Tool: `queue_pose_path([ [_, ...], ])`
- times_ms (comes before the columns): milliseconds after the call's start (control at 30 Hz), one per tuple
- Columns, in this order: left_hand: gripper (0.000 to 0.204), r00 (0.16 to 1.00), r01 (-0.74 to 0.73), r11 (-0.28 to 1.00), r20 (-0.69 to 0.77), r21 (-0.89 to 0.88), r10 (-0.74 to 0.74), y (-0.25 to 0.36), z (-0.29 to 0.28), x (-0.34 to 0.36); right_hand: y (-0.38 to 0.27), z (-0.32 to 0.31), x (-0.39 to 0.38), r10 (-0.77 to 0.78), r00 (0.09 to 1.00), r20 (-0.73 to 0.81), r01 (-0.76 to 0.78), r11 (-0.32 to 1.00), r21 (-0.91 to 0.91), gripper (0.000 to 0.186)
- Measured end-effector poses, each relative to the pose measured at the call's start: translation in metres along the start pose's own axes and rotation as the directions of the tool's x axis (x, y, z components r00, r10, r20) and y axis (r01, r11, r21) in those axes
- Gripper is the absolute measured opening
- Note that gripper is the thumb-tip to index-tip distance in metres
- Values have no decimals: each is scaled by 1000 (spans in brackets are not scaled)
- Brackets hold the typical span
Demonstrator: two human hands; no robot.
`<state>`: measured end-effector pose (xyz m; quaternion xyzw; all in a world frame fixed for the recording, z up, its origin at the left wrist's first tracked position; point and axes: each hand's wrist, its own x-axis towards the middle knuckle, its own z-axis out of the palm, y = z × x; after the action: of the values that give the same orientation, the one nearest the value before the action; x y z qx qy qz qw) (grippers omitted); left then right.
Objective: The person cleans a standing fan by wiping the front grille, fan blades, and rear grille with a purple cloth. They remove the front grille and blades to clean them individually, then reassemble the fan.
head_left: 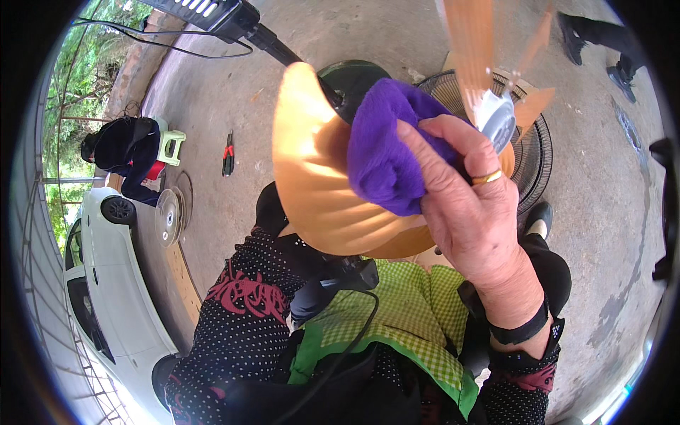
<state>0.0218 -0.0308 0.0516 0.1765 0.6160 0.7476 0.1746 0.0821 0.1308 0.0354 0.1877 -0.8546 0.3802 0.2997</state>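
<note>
My right hand (471, 202) is closed on a bunched purple cloth (397, 152), which it presses against a large, shiny orange fan blade (312, 156). A gold-coloured ring is on one finger. Just beyond that hand is a silver hub (498, 122) with more orange blades (467, 42) around it, partly blurred. My fingers and the cloth hide how the large blade joins the hub. My left arm, in a dotted black sleeve (244, 290), reaches up toward the blade's lower left edge. The left hand itself does not show.
A black fan stand (276, 48) with a cable leans in from the top left. A round wire fan guard (542, 152) lies on the concrete behind the blades. Red-handled pliers (228, 154), clear discs (168, 216), a green stool (170, 147), a person and a white car are leftward. Another person's legs (609, 42) show top right.
</note>
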Motion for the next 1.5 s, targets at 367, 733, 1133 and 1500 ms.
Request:
queue_pose_path([
  [367, 33, 996, 82, 992, 39, 91, -85, -12, -11, 15, 5, -13, -9, 162, 970, 183, -152, 986, -69, 51],
  [733, 36, 993, 74, 992, 83, 101, -83, -27, -6, 30, 35, -59, -12, 416, 908, -53, -419, 905, -75, 39],
  [1133, 40, 991, 113, 981, 85, -156, -101, -31, 8, 42, 68, -124, -42, 507, 801, -318, -363, 834, 416, 25],
  [1500, 38, 986, 164, 950, 52, -265, -156, -39, 0, 50, -4, -152, -62, 421, 732, -536, -639, 698, -324, 23],
])
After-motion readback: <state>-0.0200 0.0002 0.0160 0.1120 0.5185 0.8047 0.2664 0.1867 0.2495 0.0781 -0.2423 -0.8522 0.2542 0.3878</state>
